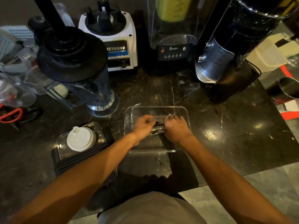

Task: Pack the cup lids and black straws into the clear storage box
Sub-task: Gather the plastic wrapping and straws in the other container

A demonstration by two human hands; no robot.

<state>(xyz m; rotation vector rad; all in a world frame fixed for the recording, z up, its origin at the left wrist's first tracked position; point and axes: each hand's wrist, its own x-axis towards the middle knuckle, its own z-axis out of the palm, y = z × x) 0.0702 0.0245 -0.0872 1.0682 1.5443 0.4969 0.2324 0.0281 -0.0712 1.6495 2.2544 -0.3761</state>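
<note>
Head view: a dark marble counter [226, 126] is seen from above.
Clear rectangular plastic storage box [186, 113]: set at centre, both hands inside.
Left hand [143, 126], right hand [175, 127]: curled around a small dark crinkled bundle [157, 128] — contents not discernible.
White domed cup lids [80, 139], thin black straws [84, 155]: left of the box — on a second clear tray [60, 143].

The scene is dim and warm-toned. Overhead lights leave small glare spots on the glossy desk [210, 135] at right, and highlights streak the steel cylinder [213, 60]. The hands are slightly motion-blurred. Wide-angle distortion bends the appliances outward at the edges, and the corners look soft and dark.
</note>
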